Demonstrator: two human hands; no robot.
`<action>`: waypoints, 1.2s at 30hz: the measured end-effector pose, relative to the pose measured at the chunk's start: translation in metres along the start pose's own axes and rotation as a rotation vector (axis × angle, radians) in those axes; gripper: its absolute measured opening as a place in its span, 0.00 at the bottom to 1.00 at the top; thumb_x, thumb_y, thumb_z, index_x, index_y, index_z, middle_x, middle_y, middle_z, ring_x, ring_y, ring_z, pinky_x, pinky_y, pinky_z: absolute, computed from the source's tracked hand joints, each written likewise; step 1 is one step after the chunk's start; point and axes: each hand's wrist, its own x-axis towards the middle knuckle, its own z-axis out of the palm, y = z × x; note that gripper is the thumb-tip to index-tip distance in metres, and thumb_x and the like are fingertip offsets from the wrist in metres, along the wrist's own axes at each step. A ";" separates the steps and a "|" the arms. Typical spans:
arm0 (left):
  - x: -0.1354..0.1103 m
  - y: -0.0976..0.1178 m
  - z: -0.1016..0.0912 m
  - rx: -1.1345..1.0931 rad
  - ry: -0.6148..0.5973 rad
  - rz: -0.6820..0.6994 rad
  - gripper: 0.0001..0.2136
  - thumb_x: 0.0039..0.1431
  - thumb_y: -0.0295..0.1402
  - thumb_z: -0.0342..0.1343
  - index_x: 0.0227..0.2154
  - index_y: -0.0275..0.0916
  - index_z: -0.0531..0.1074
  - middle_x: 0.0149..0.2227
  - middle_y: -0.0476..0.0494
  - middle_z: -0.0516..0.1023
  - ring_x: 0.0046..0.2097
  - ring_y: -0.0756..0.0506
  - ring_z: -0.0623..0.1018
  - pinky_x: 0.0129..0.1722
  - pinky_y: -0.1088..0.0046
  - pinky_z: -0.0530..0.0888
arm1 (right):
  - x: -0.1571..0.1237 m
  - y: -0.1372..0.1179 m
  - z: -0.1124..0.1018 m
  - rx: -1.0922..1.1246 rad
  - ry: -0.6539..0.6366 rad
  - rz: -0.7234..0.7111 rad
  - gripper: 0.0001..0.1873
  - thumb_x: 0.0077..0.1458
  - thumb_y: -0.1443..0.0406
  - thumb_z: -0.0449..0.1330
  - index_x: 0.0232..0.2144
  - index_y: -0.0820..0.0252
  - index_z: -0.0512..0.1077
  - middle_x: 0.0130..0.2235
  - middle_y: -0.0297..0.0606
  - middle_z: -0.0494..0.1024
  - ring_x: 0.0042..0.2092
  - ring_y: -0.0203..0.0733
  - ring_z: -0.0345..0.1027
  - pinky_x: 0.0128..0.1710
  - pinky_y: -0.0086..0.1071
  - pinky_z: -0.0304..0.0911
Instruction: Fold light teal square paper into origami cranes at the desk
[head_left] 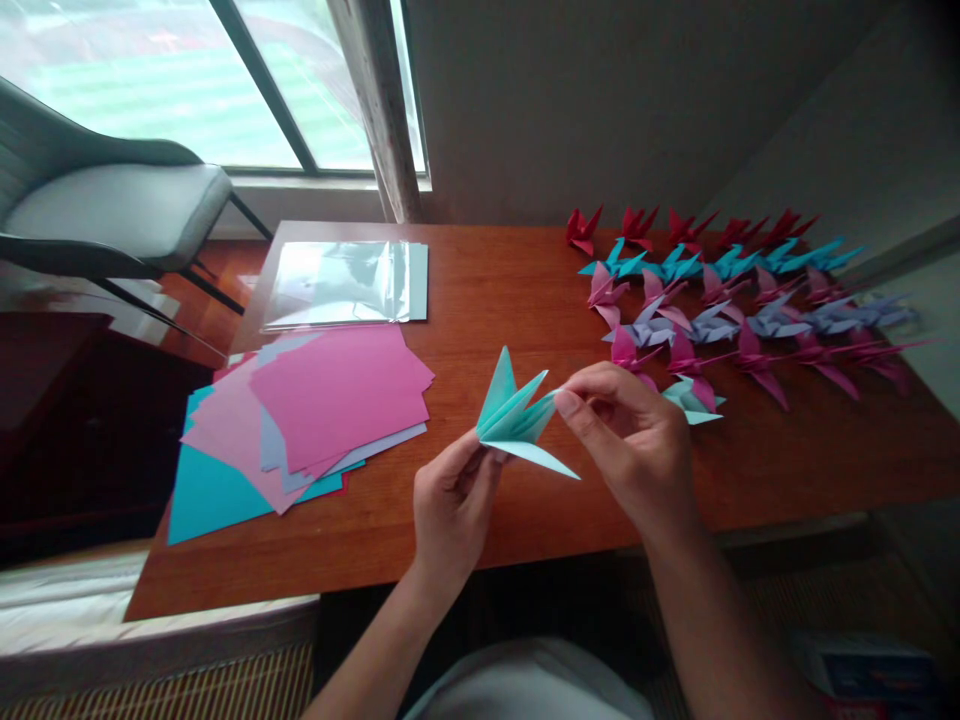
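Note:
A mint-green origami crane (517,412), its wings and points spread apart, is held up over the near part of the table. My left hand (454,500) pinches its left end from below, thumb and fingers pressed together. With thumb and forefinger, my right hand (634,435) grips the tip of one narrow point on the right side. Behind my right hand a pale mint folded crane (694,400) rests on the table, partly hidden by the knuckles.
Rows of finished cranes in red (637,228), turquoise (675,263), pink and lilac cover the wooden table's (495,290) right side. Loose coloured paper sheets (345,395) fan out at left, below a clear plastic packet (337,283). A chair (120,205) stands by the window.

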 end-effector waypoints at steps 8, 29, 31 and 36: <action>0.000 0.001 0.000 -0.079 -0.054 -0.035 0.07 0.63 0.33 0.60 0.36 0.39 0.82 0.32 0.45 0.84 0.31 0.47 0.82 0.34 0.77 0.79 | 0.001 0.008 -0.001 0.164 -0.072 0.025 0.03 0.60 0.65 0.65 0.33 0.53 0.76 0.34 0.30 0.75 0.36 0.36 0.68 0.33 0.31 0.61; 0.006 0.009 0.003 -0.266 -0.113 -0.174 0.05 0.60 0.32 0.63 0.30 0.36 0.78 0.28 0.47 0.84 0.29 0.49 0.83 0.34 0.77 0.81 | 0.006 0.012 -0.002 0.161 -0.116 -0.024 0.02 0.59 0.66 0.66 0.35 0.51 0.77 0.36 0.32 0.75 0.38 0.38 0.68 0.34 0.32 0.62; 0.005 0.010 0.002 -0.277 -0.120 -0.200 0.05 0.60 0.32 0.64 0.30 0.36 0.78 0.28 0.46 0.84 0.30 0.49 0.83 0.34 0.78 0.80 | 0.006 0.011 -0.004 0.166 -0.135 -0.024 0.02 0.60 0.66 0.65 0.36 0.51 0.77 0.37 0.33 0.75 0.39 0.38 0.69 0.34 0.32 0.62; 0.005 0.010 0.000 -0.360 -0.179 -0.297 0.06 0.61 0.33 0.63 0.34 0.35 0.80 0.28 0.46 0.83 0.30 0.49 0.82 0.30 0.80 0.78 | 0.013 0.005 -0.018 0.179 -0.298 -0.006 0.04 0.61 0.66 0.63 0.38 0.53 0.78 0.39 0.35 0.76 0.41 0.40 0.69 0.37 0.35 0.63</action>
